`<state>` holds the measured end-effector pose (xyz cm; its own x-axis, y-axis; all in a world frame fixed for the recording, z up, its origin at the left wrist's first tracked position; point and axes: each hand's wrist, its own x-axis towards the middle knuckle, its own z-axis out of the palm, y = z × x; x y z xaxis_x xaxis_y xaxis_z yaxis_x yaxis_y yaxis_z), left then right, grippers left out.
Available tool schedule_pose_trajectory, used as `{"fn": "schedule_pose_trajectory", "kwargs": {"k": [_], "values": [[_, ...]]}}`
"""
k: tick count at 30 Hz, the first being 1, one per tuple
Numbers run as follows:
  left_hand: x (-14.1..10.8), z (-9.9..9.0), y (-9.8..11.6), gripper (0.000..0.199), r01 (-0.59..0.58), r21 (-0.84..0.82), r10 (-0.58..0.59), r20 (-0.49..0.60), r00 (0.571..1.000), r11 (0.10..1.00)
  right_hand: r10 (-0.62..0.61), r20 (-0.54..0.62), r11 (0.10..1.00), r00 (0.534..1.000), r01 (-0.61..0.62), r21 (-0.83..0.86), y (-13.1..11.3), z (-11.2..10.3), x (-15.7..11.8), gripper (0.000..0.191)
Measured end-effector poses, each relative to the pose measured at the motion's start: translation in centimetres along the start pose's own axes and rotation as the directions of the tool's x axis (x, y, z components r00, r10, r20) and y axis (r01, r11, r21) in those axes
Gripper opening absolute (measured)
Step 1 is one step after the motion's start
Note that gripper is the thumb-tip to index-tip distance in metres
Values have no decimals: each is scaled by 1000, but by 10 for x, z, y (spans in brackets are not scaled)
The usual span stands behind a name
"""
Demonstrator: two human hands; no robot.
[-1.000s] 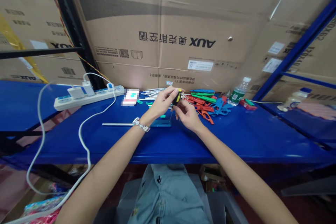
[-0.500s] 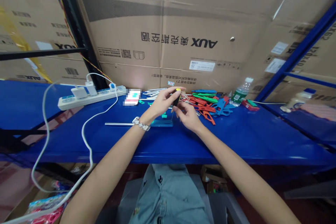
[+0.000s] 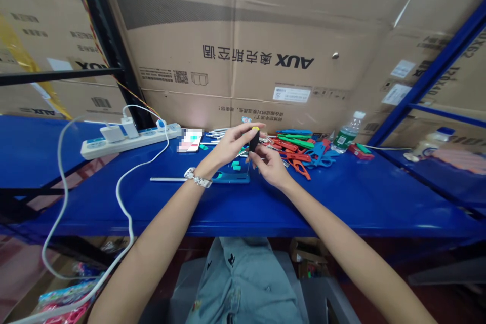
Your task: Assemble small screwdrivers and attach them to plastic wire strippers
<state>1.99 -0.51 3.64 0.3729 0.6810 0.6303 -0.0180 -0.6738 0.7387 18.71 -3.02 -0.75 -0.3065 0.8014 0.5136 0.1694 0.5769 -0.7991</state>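
Observation:
A screwdriver (image 3: 254, 140) with a black handle and a yellow top stands almost upright, its thin shaft pointing down. My left hand (image 3: 234, 146) is closed around the upper handle, with fingers near the yellow top. Lower down, my right hand (image 3: 270, 166) pinches it near where the shaft begins. The shaft's lower end meets the right end of a blue long-necked lighter (image 3: 233, 177), though contact is too small to confirm. This lighter lies flat on the blue table, its metal tube (image 3: 167, 179) pointing left, partly hidden by my left wrist. Small green pieces (image 3: 236, 165) lie just behind it.
Red, blue and green lighter handles (image 3: 299, 149) are piled behind my right hand, with metal tubes (image 3: 218, 133) to the left. A phone (image 3: 193, 140), a power strip (image 3: 131, 142) with white cables, and a water bottle (image 3: 349, 132) stand around. Cardboard (image 3: 243, 25) backs the table.
My left hand and wrist have shifted slightly left, uncovering more of the blue lighter and green pieces. Both hands stay on the screwdriver.

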Motion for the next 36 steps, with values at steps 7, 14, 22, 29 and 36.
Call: {"fn": "schedule_pose_trajectory", "kwargs": {"k": [7, 14, 22, 29, 36], "values": [[4, 3, -4, 34, -41, 110, 65, -220, 973, 993, 37, -148, 997, 988, -25, 78, 5, 11, 3, 47], [1, -16, 8, 34, 54, 81, -60, 75, 995, 995, 12, 26, 1000, 1000, -13, 11, -1, 4, 4, 40], [4, 4, -3, 37, 36, 171, 1, -209, 978, 985, 53, -154, 998, 987, -49, 28, 3, 11, 4, 50], [1, -11, 5, 30, 49, 64, -54, 78, 996, 997, 27, 13, 1000, 1000, -28, 11, -2, 4, 2, 39], [5, 5, -3, 37, 14, 151, 18, -206, 978, 988, 94, -116, 994, 989, -86, 67, -1, 11, 5, 51]]}}
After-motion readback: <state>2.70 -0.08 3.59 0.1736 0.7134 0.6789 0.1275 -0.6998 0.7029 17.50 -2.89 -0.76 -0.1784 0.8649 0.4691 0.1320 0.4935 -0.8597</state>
